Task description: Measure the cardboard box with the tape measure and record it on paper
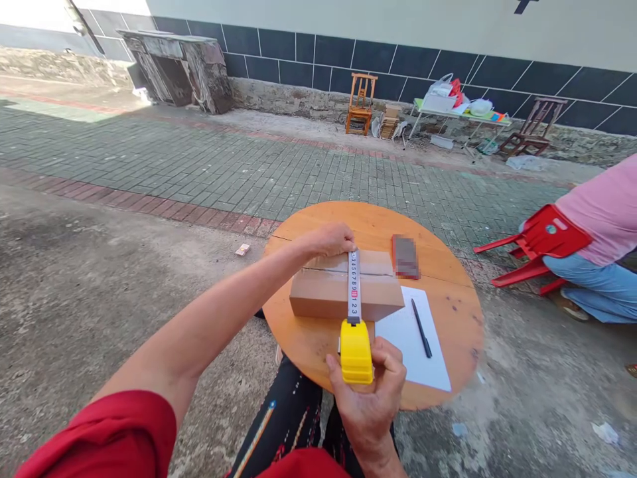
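A yellow tape measure (pixel 356 353) is gripped in my right hand (pixel 371 405) just off the near side of a cardboard box (pixel 323 287). Its white blade (pixel 353 285) runs out across the top of the box. At the far edge, my left hand (pixel 333 239) pinches the blade's end against the box, with fingertips closed on it. The box lies flat and taped along its top. Right of it, a black pen (pixel 421 328) rests on a white sheet of paper (pixel 435 365). Behind the paper is a dark, reddish-edged flat object (pixel 405 256), blurred out.
Everything stands on a round wooden table (pixel 458 292). To the right, a person in a pink top (pixel 604 206) sits by a red plastic chair (pixel 557 234). Against the wall are a wooden chair (pixel 361 103), a folding table (pixel 428 109) with bags, and a stone structure (pixel 213 73).
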{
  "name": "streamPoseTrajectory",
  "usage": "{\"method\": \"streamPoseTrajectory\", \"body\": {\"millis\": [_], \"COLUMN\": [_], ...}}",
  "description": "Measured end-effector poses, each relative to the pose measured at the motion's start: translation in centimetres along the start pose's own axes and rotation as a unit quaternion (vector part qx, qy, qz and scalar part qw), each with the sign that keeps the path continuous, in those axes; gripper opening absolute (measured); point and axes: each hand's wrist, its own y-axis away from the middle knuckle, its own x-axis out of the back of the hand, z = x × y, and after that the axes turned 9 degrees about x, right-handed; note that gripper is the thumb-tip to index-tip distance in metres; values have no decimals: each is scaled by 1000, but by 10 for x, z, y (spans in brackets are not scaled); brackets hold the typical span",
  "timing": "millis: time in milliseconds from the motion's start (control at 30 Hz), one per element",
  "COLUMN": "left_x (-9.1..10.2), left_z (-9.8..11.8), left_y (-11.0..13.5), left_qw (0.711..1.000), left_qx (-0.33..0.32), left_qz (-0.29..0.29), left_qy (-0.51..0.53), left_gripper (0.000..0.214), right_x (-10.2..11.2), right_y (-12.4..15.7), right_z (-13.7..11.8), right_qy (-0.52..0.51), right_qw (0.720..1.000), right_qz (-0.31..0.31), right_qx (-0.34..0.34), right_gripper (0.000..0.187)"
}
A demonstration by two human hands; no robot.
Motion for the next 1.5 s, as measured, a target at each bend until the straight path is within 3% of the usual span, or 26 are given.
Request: {"method": "streamPoseTrajectory", "body": {"millis": [167,267,400,467,533,633,767,867,967,1067,1167,1333,1500], "left_x": [-3,5,25,26,11,-36,-109,-140,-146,-139,-126,-99,-85], "left_z": [0,2,6,5,0,-13,-36,-48,-54,-53,-46,-30,-24], "left_y": [-2,7,50,86,127,181,218,215,198,181,173,166,157], "left_qw": [1000,998,990,970,946,925,906,886,888,894,893,897,896], "left_qx": [5,14,18,13,5,70,144,192,209,190,171,183,188], "left_qz": [22,54,114,121,88,73,215,273,253,231,231,256,288], "left_qy": [13,29,84,211,311,367,336,320,322,335,346,310,280], "left_gripper": [17,19,26,26,25,26,27,30,35,38,39,36,34], "right_x": [2,8,35,55,75,97,95,79,63,58,60,57,53], "right_y": [-1,-9,-21,-23,-20,-8,8,11,3,-13,-30,-57,-67], "right_z": [1,1,5,11,19,33,54,76,97,103,90,58,49], "right_qy": [-2,-23,-59,-83,-107,-121,-98,-104,-126,-145,-147,-132,-112], "right_qw": [1000,999,991,988,986,986,972,962,952,938,934,943,960], "right_qz": [-2,25,80,67,26,-72,-195,-210,-216,-261,-280,-251,-214], "right_qx": [-2,-13,-84,-114,-122,-91,-85,-142,-175,-177,-167,-177,-142], "right_gripper": [50,47,42,39,37,37,35,34,32,34,37,34,33]}}
